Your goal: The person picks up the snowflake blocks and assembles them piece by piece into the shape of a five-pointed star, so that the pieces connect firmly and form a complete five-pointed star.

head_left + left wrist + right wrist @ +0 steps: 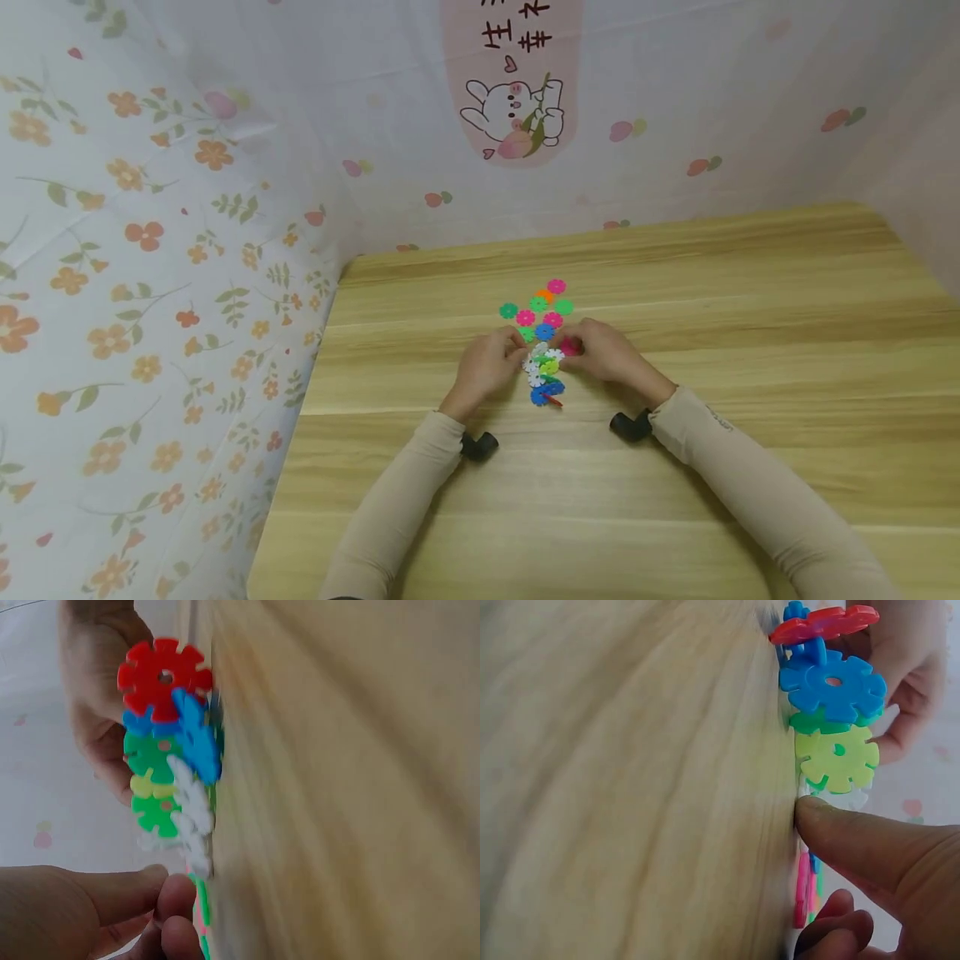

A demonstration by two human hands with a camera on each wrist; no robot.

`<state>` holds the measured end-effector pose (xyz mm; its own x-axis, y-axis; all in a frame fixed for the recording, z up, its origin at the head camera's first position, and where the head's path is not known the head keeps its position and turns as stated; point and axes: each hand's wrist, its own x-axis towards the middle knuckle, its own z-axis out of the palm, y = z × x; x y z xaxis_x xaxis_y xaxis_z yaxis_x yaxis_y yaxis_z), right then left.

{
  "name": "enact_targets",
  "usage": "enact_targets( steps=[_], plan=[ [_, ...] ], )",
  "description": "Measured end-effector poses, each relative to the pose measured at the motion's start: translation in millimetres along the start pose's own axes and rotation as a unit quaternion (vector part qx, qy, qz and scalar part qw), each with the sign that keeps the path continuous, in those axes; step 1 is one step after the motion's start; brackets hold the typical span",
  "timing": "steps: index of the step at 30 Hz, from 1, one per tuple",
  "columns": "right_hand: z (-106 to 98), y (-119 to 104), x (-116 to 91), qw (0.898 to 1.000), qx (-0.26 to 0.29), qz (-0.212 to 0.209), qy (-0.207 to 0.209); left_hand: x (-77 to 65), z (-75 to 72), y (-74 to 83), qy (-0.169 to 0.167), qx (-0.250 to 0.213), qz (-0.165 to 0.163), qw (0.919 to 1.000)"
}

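head view: a chain of linked snowflake discs [536,377] lies on the wood-grain table [675,500], between left hand [483,367] and right hand [606,352]; loose snowflake discs [526,317] lie just beyond. left wrist view: left thumb and fingertip pressed together beside the white discs [193,799]; grip cannot be told. right wrist view: right thumb near the yellow-green disc [821,757], fingers curled; pinch cannot be told.

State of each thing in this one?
Joined discs: slotted into one cluster
Red disc: attached at near end, on edge
Loose discs: lying flat, mostly beyond the cluster
Left grip: curled beside cluster, pinch unclear
Right grip: also beside cluster, pinch unclear
Floral cloth: hanging
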<state>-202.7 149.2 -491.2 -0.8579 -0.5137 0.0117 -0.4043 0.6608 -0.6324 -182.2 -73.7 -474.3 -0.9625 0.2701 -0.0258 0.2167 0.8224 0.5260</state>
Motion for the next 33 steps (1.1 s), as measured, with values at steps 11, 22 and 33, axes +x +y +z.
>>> enact_targets(
  steps=[11, 22, 33],
  plan=[
    [8, -9, 0, 1.000, -0.006, -0.005, -0.028, 16.0, 2.1, 0.9, -0.007, 0.035, -0.031, 0.9989],
    [-6, -8, -9, 1.000, -0.013, 0.003, -0.014, 25.3, 5.0, -1.2, 0.000, 0.048, -0.058, 0.9972],
    [-4, -10, -15, 0.996, -0.087, 0.009, -0.006, 31.8, 1.7, -0.2, -0.042, 0.005, -0.070, 0.9967]
  ],
)
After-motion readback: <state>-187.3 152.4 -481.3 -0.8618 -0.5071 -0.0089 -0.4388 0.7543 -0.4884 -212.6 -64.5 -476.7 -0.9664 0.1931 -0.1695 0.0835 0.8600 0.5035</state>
